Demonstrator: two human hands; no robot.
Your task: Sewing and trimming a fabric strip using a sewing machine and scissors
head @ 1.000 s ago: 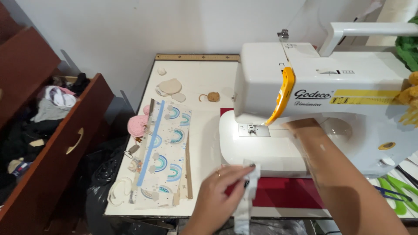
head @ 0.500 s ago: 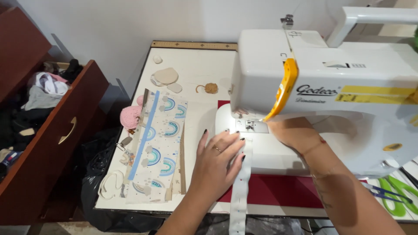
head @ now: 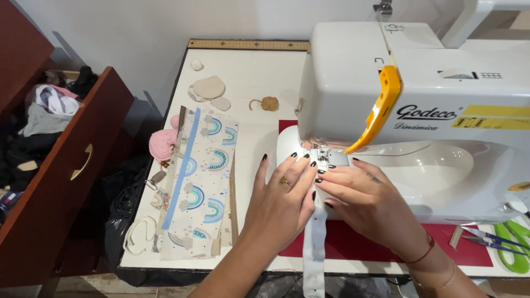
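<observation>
A white sewing machine (head: 419, 105) with a yellow lever stands on the table (head: 248, 72). Both hands lie flat on its bed just in front of the needle area. My left hand (head: 281, 201) and my right hand (head: 367, 201) press a narrow white fabric strip (head: 314, 243) between them; the strip runs from under the presser foot toward me and hangs over the table's front edge. Fingers of both hands are spread, tips near the presser foot.
Rainbow-print fabric pieces (head: 201, 182) and a blue strip lie left of the machine. A pink yarn ball (head: 163, 143), beige pads (head: 208, 87) and a cord knot (head: 269, 103) sit behind. An open wooden drawer (head: 61, 171) of clothes stands left. Green scissors (head: 513, 251) lie at right on the red mat (head: 353, 243).
My left hand moved up from the table's front edge onto the machine bed. The right hand came down from the needle area to press the strip. The view moved closer.
</observation>
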